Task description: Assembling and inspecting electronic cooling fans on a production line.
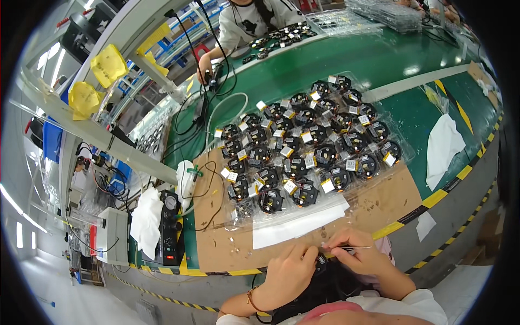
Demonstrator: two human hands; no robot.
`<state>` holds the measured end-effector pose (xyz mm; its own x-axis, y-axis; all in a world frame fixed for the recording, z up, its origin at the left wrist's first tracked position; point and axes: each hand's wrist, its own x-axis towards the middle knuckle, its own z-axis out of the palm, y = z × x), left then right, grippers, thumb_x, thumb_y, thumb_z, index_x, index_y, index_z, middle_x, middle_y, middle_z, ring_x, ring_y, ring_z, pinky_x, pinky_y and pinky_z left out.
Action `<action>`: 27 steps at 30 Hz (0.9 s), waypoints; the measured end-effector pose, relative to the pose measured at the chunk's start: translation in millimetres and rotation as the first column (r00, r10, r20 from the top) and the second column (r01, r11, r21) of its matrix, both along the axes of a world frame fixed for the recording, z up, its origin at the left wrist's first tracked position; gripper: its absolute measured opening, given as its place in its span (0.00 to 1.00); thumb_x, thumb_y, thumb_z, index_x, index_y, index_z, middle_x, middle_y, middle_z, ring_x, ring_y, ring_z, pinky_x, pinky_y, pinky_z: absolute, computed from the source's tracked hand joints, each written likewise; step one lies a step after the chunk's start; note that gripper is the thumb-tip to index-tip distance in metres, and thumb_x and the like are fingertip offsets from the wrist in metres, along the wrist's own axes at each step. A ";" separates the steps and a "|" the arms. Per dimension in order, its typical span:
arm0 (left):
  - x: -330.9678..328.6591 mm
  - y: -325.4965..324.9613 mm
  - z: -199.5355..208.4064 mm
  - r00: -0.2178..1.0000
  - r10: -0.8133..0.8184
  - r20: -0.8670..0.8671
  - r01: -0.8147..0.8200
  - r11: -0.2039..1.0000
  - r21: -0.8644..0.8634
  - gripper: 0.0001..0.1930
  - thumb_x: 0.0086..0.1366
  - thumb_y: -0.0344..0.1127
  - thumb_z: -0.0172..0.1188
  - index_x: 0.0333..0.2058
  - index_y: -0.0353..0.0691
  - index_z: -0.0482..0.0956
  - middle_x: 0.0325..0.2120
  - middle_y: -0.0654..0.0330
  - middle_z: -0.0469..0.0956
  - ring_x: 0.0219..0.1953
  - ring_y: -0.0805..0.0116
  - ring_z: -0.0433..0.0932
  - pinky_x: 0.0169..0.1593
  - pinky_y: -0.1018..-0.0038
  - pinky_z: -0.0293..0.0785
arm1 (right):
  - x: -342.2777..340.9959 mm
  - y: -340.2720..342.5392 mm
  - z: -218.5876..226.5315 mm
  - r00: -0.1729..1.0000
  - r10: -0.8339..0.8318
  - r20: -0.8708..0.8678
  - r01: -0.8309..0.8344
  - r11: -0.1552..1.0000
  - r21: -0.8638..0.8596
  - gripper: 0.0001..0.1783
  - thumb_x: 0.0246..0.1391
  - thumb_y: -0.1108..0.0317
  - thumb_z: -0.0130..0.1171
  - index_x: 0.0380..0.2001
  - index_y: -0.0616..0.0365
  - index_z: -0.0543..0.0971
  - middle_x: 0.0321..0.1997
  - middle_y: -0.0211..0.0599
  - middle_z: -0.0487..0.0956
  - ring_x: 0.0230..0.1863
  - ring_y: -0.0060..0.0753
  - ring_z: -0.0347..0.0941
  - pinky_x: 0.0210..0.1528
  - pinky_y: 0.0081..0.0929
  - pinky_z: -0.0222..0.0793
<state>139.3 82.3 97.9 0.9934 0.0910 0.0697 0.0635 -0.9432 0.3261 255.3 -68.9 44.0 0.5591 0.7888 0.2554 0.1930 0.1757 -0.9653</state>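
My left hand [290, 271] is closed at the table's front edge, its fingers round a small black round device [321, 262] that shows only in part. Close beside it, my right hand [357, 252] pinches thin metal tweezers [358, 247], and the tips of both hands nearly meet over the device. What the tweezer tips touch is too small to make out. Ahead of my hands, a clear plastic tray [246, 212] carries rows of similar black round devices [295, 167], each with a small silver-white battery pack. A white paper sheet [298, 226] lies in front of that tray.
Brown cardboard [216, 254] lies under the tray. On the left stand a black control box with a gauge [169, 227] and a white cloth [146, 222]. Another white cloth [445, 149] lies at right. Across the green table [336, 57], a person [252, 24] works; cables run nearby.
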 end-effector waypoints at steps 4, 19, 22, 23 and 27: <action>2.0 -4.6 1.7 1.000 0.006 -0.005 -0.006 0.999 -0.047 0.10 0.48 0.32 0.64 0.30 0.45 0.74 0.28 0.63 0.74 0.25 0.61 0.76 0.22 0.68 0.72 | 0.9 -3.8 -0.8 1.000 0.023 0.021 -0.024 0.999 0.040 0.06 0.52 0.75 0.58 0.34 0.61 0.73 0.36 0.38 0.78 0.36 0.31 0.75 0.38 0.24 0.71; -3.5 -1.4 2.1 0.995 0.093 0.047 -0.087 0.989 -0.116 0.12 0.49 0.25 0.60 0.35 0.41 0.73 0.31 0.59 0.72 0.30 0.59 0.76 0.27 0.67 0.72 | 4.5 1.5 -1.5 0.997 0.048 0.067 -0.050 0.998 0.035 0.10 0.48 0.73 0.65 0.32 0.59 0.73 0.37 0.39 0.78 0.39 0.37 0.74 0.41 0.28 0.69; 1.9 1.8 -6.8 0.992 0.124 0.036 -0.119 0.986 -0.115 0.12 0.49 0.24 0.60 0.35 0.40 0.73 0.30 0.59 0.72 0.29 0.59 0.75 0.26 0.67 0.72 | 3.8 5.1 -8.1 0.992 0.042 -0.121 -0.036 0.998 0.050 0.10 0.48 0.72 0.64 0.32 0.59 0.73 0.37 0.39 0.77 0.39 0.34 0.73 0.42 0.27 0.69; 2.6 3.1 -9.2 0.991 0.112 0.076 -0.103 0.988 -0.114 0.12 0.49 0.24 0.60 0.34 0.40 0.73 0.30 0.59 0.72 0.29 0.60 0.75 0.26 0.67 0.72 | 3.4 4.8 -9.3 0.989 0.056 -0.140 -0.050 0.998 0.043 0.10 0.48 0.72 0.64 0.32 0.59 0.73 0.37 0.39 0.77 0.39 0.34 0.73 0.42 0.27 0.69; 2.6 6.5 -13.9 0.986 0.104 0.128 -0.077 0.976 -0.201 0.10 0.50 0.25 0.61 0.33 0.39 0.73 0.30 0.60 0.72 0.28 0.61 0.75 0.26 0.67 0.71 | -4.2 4.1 -8.2 0.979 0.000 -0.202 0.017 0.997 0.082 0.11 0.48 0.70 0.65 0.32 0.58 0.73 0.36 0.38 0.74 0.40 0.35 0.73 0.42 0.29 0.69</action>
<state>141.9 88.9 84.0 0.9625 0.2058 0.1767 0.0879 -0.8529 0.5146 251.1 -64.9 35.8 0.6124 0.7647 0.2005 -0.0025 0.2555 -0.9668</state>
